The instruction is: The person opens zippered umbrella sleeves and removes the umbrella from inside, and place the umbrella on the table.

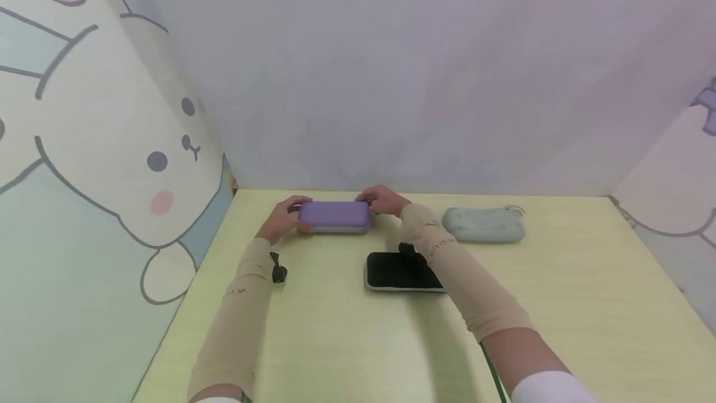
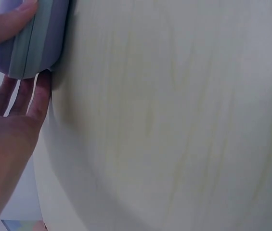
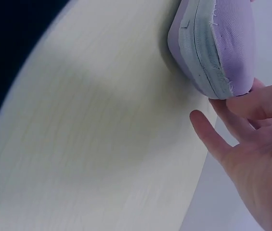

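Note:
A purple pencil case (image 1: pixel 335 214) with a pale zipper band lies near the back edge of the table. My left hand (image 1: pixel 281 219) grips its left end, thumb (image 2: pixel 10 24) over the pale band and fingers round the end. At the opposite end is my right hand (image 1: pixel 386 199), its thumb and curled fingers holding the back corner. In the right wrist view the thumb (image 3: pixel 256 105) meets the corner beside the zipper (image 3: pixel 200 48), and one finger (image 3: pixel 208 132) sticks out apart from the case. The zipper looks closed along the visible side.
A flat black-topped object with a white edge (image 1: pixel 399 271) lies under my right forearm, partly covered by it. To the right is a pale green pouch (image 1: pixel 486 226) with a loop. The wall (image 1: pixel 419 79) rises directly behind the table (image 1: pixel 335 328).

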`<action>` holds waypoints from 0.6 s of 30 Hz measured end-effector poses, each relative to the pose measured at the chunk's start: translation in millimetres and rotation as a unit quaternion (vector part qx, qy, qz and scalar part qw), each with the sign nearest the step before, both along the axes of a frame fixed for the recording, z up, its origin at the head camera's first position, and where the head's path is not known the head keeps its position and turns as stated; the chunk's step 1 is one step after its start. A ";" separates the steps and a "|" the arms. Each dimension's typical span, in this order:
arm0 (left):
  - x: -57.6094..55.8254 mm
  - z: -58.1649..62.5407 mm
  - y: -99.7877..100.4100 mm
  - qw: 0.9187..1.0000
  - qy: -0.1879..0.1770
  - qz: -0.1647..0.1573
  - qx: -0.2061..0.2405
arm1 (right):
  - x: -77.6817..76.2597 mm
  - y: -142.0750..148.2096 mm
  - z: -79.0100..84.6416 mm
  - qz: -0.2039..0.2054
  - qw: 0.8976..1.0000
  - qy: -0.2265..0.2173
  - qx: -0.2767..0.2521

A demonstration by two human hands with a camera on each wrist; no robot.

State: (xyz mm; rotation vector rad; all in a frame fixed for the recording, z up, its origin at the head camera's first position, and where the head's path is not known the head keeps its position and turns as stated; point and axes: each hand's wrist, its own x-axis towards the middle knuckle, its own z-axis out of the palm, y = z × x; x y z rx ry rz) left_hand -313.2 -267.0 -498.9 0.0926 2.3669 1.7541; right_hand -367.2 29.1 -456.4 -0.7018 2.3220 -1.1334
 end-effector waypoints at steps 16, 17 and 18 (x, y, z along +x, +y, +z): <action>-4.7 -1.6 -0.5 1.000 0.000 0.007 -0.022 | -13.2 -17.1 -12.4 -0.036 0.989 0.130 0.064; -4.9 -1.7 -0.4 1.000 0.002 0.008 -0.023 | -14.6 -16.2 -14.2 -0.044 0.988 0.133 0.062; -5.1 -1.9 -0.5 1.000 0.003 0.007 -0.023 | -15.4 -15.7 -15.1 -0.052 0.988 0.131 0.057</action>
